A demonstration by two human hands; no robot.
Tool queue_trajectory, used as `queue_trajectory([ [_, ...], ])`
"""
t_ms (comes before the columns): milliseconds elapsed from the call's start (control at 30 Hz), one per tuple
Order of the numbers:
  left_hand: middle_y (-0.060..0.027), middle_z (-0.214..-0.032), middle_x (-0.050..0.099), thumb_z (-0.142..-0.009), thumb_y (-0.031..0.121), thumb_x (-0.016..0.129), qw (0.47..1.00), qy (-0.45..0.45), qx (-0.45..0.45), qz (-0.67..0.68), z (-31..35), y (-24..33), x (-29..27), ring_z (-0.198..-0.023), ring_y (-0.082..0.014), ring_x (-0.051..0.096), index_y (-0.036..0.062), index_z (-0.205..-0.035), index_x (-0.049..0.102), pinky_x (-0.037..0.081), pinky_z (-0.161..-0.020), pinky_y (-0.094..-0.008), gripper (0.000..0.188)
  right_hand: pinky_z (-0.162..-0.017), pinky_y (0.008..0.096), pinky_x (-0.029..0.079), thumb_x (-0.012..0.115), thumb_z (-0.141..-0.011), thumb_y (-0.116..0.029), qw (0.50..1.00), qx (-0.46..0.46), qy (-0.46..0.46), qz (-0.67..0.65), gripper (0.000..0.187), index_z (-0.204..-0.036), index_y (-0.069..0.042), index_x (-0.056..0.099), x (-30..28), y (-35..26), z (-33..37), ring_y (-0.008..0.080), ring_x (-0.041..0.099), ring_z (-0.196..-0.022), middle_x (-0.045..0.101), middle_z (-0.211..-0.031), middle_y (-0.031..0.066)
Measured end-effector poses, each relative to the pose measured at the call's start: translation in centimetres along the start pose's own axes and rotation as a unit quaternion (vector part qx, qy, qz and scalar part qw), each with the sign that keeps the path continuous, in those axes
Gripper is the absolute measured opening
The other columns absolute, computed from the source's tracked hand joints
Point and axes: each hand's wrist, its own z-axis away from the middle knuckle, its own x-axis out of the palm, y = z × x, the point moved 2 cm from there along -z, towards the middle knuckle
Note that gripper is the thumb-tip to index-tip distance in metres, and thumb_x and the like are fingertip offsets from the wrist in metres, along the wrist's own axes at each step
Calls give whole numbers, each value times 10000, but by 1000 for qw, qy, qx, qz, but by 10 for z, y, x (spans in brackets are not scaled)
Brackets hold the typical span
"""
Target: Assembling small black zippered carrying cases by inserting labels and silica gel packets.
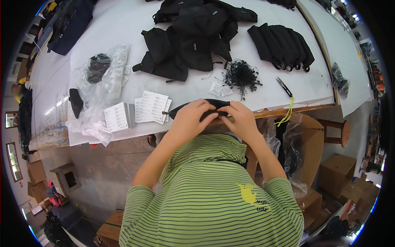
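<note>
At the table's near edge, my left hand [190, 118] and my right hand [240, 118] are both closed on a small black fabric pouch [212, 103]. The fingertips pinch its near side close together, and a short tab sticks out at its left end. Left of the pouch lie fanned white printed cards [151, 108] and a thicker stack of the same cards [117, 117]. Just beyond my right hand is a tangled heap of black tag strings [240, 77], with small white labels [217, 89] beside it.
Black pouches are piled [197, 39] at the far middle; several more lie in a row [282, 46] at right. Thread snips [284, 86] with a yellow cord rest near the right edge. Clear plastic bags [96, 84] spread at left. An open carton [310, 142] stands below.
</note>
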Motion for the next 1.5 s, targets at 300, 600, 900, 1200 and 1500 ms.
queue_trajectory([
  [300,-104,-1032,540,-750,182,716,992,-84,-36,-87,-92,-64,41,-867,-319,604,79,-978,561,484,-718,-416,295,-607,340,454,710,-716,-110,1000,26,4,16,136,-831,-90,642,7,-3,-1,229,550,-718,524,-728,47],
  [600,-91,-870,587,-744,173,718,987,-150,-41,-39,-83,-69,30,-793,-291,589,34,-873,521,460,-673,-397,274,-622,344,447,716,-713,-101,999,51,7,-7,142,-842,-80,660,8,-3,-2,244,553,-723,536,-723,59],
  [900,-59,-928,616,-785,207,711,993,-22,-93,68,-7,-22,-17,-737,-199,527,50,-902,603,432,-671,-315,223,-588,334,446,708,-727,-112,998,59,9,-11,124,-832,-90,646,7,-2,-4,220,554,-681,544,-711,41],
  [1200,-52,-928,596,-799,219,685,992,128,-9,-4,15,-21,-13,-891,-230,547,80,-960,626,408,-802,-348,221,-580,310,442,689,-814,-157,986,135,31,-89,212,-1016,-97,667,1,0,-4,213,535,-608,592,-734,71],
  [1500,-29,-806,574,-791,131,668,993,109,27,-41,16,-29,-6,-778,-224,548,94,-912,636,414,-712,-337,130,-608,299,464,647,-861,-202,984,150,-9,-94,213,-1044,-94,662,-5,20,-1,233,589,-686,678,-928,69],
])
